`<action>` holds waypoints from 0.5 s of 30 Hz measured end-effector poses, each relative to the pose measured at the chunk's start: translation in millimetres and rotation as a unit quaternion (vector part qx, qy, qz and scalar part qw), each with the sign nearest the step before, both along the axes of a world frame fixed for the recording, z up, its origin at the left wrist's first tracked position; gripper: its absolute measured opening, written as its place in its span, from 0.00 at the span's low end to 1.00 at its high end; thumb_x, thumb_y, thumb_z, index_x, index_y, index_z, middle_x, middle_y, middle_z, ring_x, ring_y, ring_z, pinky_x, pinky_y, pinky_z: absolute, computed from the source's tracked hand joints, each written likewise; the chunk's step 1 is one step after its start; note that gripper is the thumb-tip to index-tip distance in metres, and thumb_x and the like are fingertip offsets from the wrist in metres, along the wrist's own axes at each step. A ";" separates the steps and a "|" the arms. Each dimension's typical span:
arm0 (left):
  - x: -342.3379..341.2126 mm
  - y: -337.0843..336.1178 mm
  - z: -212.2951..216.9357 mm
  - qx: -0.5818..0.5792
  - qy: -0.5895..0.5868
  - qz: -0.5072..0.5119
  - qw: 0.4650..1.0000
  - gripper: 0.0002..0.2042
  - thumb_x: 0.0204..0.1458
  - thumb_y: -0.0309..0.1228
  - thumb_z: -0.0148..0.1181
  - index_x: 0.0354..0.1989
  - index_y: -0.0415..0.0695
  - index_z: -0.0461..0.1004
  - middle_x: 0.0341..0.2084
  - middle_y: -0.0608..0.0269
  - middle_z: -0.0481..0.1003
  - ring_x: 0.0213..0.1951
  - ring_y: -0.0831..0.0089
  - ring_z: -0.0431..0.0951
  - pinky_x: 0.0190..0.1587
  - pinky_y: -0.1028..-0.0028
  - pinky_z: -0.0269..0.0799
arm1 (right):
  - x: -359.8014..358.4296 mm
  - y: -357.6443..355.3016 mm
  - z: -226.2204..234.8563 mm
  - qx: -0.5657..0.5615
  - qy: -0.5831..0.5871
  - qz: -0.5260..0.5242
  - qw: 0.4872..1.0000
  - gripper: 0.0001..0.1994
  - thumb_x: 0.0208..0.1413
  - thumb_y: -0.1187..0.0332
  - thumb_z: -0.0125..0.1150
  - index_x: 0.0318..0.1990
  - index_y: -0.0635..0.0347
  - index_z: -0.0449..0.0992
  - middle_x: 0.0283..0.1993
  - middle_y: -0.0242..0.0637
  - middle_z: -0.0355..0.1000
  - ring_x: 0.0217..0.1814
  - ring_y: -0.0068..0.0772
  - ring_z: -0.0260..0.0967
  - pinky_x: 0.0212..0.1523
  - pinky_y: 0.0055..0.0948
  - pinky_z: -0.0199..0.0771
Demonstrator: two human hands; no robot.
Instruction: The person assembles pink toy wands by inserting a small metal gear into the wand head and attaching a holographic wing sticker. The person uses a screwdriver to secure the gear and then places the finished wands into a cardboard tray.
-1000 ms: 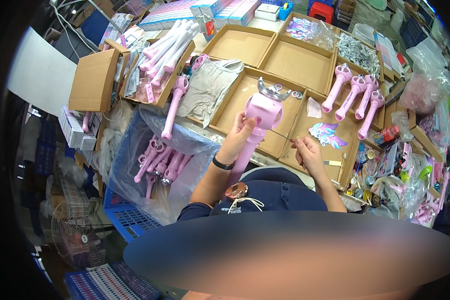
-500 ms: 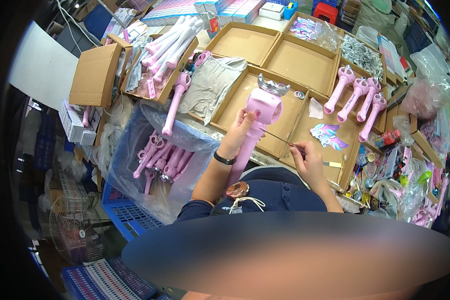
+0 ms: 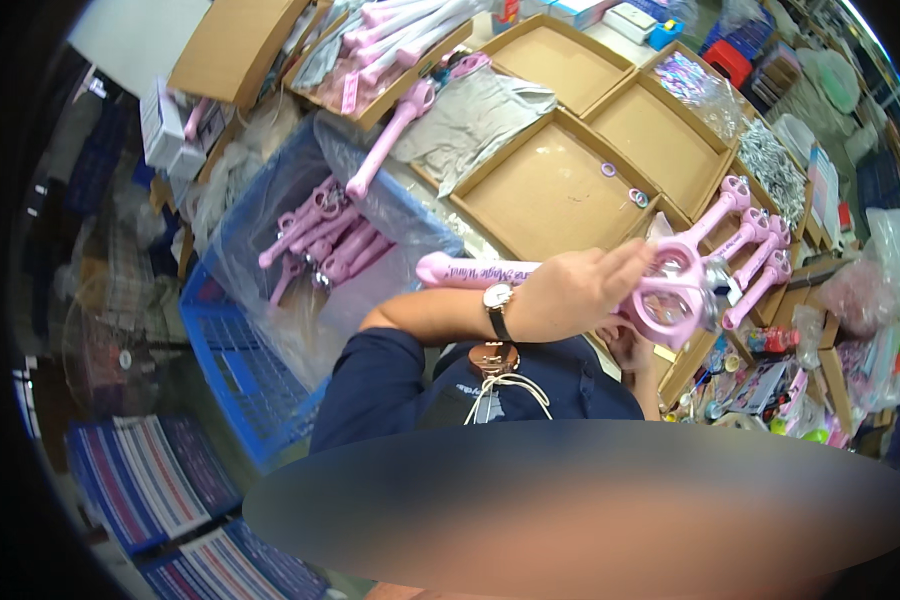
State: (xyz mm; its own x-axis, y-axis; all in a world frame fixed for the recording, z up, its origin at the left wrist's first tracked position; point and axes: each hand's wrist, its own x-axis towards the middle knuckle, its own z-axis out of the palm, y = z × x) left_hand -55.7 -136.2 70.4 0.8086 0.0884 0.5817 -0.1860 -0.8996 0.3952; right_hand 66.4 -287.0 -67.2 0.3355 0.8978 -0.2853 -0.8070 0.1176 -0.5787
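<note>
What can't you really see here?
- Right hand: head view, mostly hidden behind the pink toy wand and the left hand.
- Lower body and lap: head view, covered by a blurred patch.
- Small rings in the cardboard tray: too small to identify.

Open brown cardboard trays [image 3: 555,185] sit side by side on the table. A closed brown cardboard box [image 3: 232,48] stands at the far left, with small white boxes [image 3: 165,125] just beside it. Clear plastic bags [image 3: 705,90] lie in the far tray.
</note>
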 end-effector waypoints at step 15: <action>5.9 -0.1 8.0 -0.031 -0.029 -0.006 0.999 0.43 0.34 0.37 0.67 0.59 0.37 0.51 0.46 0.45 0.68 0.29 0.60 0.74 0.31 0.70 0.72 | 0.2 -11.5 0.8 0.026 -0.314 -0.201 0.928 0.08 0.55 0.71 0.52 0.40 0.62 0.73 0.32 0.33 0.70 0.26 0.21 0.61 0.27 0.18 0.60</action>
